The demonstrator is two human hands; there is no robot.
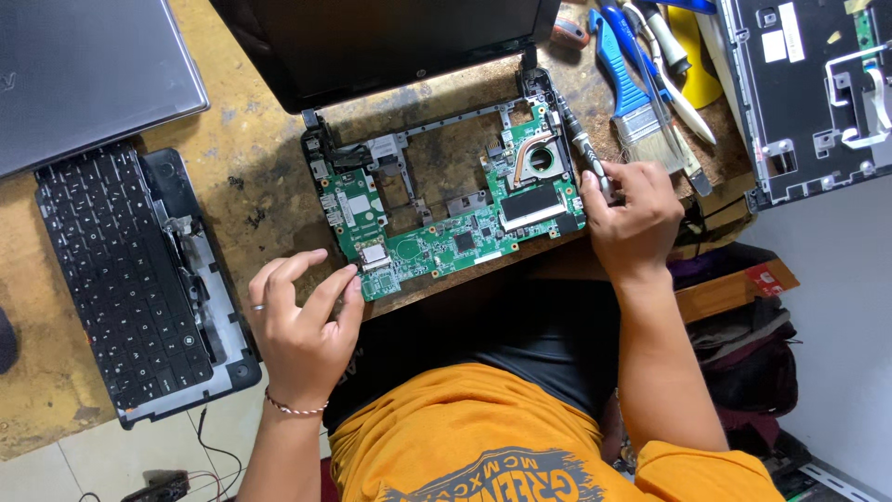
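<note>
An opened small laptop base with a green motherboard (446, 237) lies on the worn wooden table (251, 177), its black screen (390, 37) folded back. My left hand (302, 325), with a ring and a bracelet, pinches the board's near left corner by a small green daughterboard (379, 277). My right hand (632, 218) grips a screwdriver (581, 139) with a silver and black shaft lying along the base's right edge by the copper heat pipe and fan (537, 158).
A removed black keyboard bezel (130, 279) lies at left, below a closed grey laptop (88, 74). Brushes with a blue handle (624, 88) and other tools sit at upper right, next to another opened laptop chassis (818, 93). Bags lie on the floor at right.
</note>
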